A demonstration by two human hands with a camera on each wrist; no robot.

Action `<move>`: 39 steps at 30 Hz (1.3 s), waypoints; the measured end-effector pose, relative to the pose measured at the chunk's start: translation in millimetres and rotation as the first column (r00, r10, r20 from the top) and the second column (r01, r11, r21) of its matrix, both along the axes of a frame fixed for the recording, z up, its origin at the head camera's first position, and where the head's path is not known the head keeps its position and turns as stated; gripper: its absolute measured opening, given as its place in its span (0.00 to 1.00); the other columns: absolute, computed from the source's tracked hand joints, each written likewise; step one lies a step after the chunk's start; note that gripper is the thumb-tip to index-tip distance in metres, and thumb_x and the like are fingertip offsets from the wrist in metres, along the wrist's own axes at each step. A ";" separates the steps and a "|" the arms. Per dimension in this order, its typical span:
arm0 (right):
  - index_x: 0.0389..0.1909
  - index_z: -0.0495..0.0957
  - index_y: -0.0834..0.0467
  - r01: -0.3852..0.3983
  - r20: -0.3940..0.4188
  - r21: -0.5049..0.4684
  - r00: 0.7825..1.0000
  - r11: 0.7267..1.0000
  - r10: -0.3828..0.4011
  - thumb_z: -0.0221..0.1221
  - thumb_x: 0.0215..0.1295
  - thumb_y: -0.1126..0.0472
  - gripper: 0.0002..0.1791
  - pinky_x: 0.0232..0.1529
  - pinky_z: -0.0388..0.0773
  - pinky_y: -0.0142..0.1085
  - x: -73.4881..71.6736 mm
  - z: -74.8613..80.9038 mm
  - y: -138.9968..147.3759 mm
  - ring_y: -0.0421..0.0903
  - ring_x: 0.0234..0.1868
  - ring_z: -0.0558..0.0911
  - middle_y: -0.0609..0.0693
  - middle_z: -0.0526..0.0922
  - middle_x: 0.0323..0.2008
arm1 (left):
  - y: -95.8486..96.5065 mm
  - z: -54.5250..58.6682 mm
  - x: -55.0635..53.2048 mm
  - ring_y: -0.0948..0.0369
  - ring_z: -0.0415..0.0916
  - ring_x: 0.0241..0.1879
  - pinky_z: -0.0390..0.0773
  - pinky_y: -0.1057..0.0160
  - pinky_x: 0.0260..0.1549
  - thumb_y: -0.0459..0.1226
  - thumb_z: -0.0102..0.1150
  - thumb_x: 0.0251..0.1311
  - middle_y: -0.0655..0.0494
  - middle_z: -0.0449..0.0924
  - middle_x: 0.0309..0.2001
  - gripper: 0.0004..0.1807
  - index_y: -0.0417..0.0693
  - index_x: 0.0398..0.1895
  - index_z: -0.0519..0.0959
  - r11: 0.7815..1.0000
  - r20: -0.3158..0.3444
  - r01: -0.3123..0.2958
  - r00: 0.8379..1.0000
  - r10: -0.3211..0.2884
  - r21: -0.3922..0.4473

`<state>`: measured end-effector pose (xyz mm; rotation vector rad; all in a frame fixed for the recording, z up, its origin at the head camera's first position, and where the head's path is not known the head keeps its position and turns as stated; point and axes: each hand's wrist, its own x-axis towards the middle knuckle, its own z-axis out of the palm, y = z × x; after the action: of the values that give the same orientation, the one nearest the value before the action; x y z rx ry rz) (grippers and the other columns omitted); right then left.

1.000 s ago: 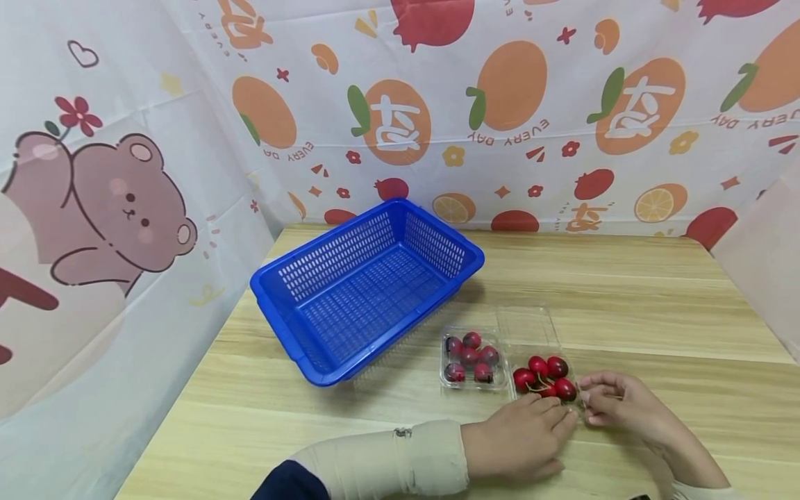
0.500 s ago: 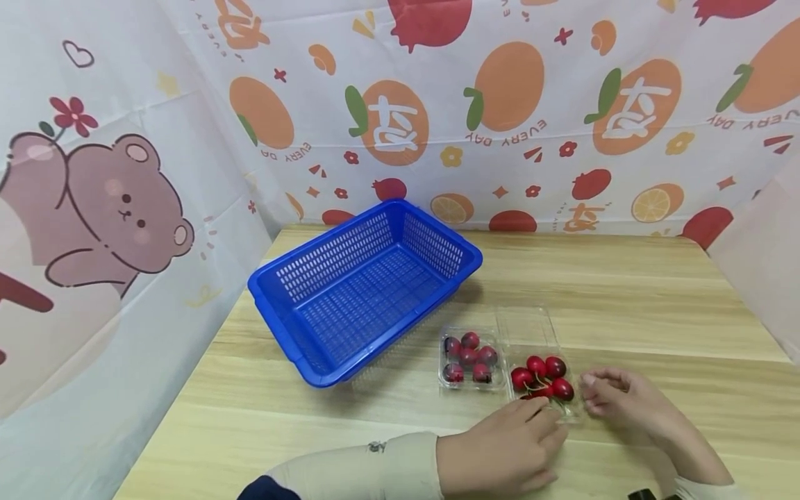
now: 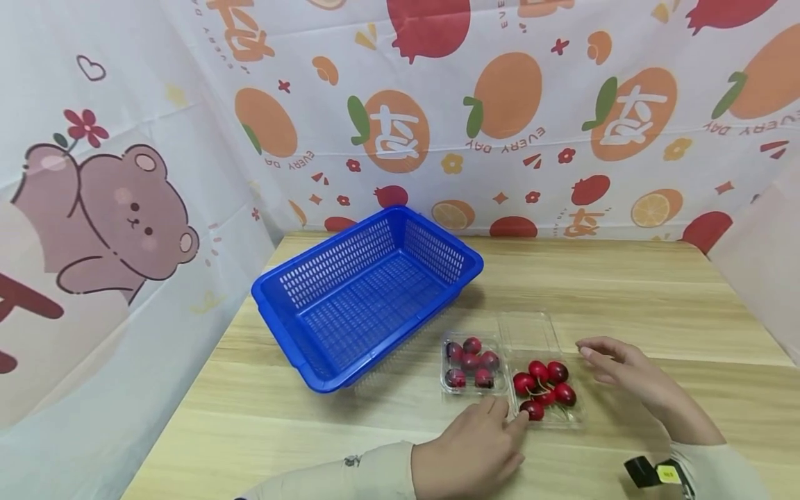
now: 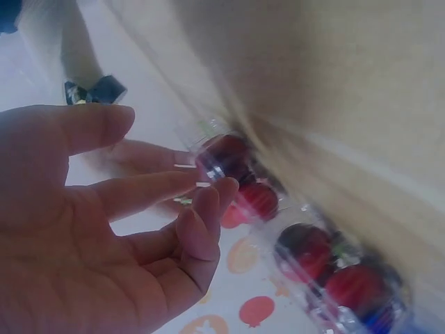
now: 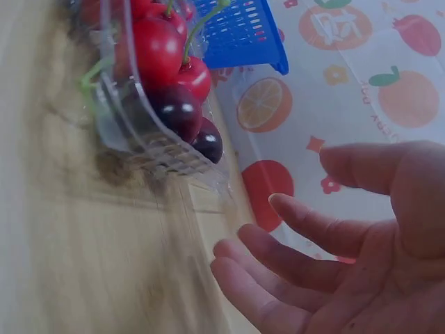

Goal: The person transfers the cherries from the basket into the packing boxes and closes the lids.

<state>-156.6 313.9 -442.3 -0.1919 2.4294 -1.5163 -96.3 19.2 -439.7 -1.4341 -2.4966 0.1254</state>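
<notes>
A clear plastic box lies open on the table, its lid folded back toward the wall. Several dark red cherries with green stems fill it. My left hand is at its near left corner, index fingertip right by the front cherry, fingers loosely extended and holding nothing. To the right of the box hovers my right hand; its fingers are spread and relaxed in the right wrist view, apart from the box. Left of the open box stands a second, closed clear box, with more cherries inside.
Behind and left of the boxes sits a large blue plastic basket with nothing in it. A fruit-printed cloth hangs along the back of the wooden table, and a bear-printed cloth covers the left side.
My left hand has drawn back left from the open box's front edge, uncovering the front cherry. My right hand has lifted away from the box's right side, its fingers straightening.
</notes>
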 end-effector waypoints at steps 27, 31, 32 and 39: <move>0.70 0.36 0.75 0.054 0.180 -0.068 0.983 0.996 -0.041 0.47 0.70 0.68 0.37 0.46 0.80 0.38 -72.4 -1.3 -7.0 0.46 0.45 0.80 0.78 0.57 0.62 | -0.3 -8.1 -10.8 0.65 0.63 0.33 0.62 0.73 0.24 0.53 0.54 0.63 0.60 0.73 0.46 0.25 0.53 0.59 0.75 0.998 0.071 -0.052 0.996 0.051 0.019; 0.71 0.40 0.74 0.041 0.117 -0.026 0.992 0.999 -0.038 0.46 0.70 0.68 0.36 0.43 0.79 0.34 -71.0 -1.6 -6.7 0.42 0.43 0.79 0.77 0.64 0.61 | 0.3 -9.0 -10.5 0.65 0.65 0.35 0.67 0.72 0.28 0.54 0.53 0.63 0.59 0.73 0.47 0.27 0.52 0.60 0.74 0.999 0.056 -0.053 0.997 0.053 0.001; 0.72 0.41 0.72 0.037 0.095 -0.024 0.995 0.999 -0.035 0.47 0.70 0.67 0.36 0.44 0.79 0.35 -69.8 -1.7 -7.0 0.42 0.45 0.79 0.75 0.66 0.60 | 0.5 -9.3 -10.4 0.65 0.65 0.35 0.68 0.71 0.29 0.55 0.53 0.63 0.59 0.73 0.48 0.27 0.52 0.61 0.74 0.999 0.054 -0.053 0.997 0.053 -0.004; 0.74 0.48 0.60 0.073 -0.003 -0.130 0.997 0.989 -0.074 0.45 0.74 0.46 0.35 0.60 0.63 0.61 -54.8 4.4 -10.8 0.39 0.53 0.73 0.61 0.69 0.60 | 1.5 -10.7 -8.9 0.64 0.68 0.39 0.71 0.69 0.35 0.55 0.52 0.64 0.58 0.72 0.50 0.30 0.51 0.64 0.71 0.998 0.064 -0.057 0.996 0.058 -0.019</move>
<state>-211.5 303.1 -437.9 -0.1351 2.3686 -1.7105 -105.2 20.7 -450.3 -1.3948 -2.5964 0.1132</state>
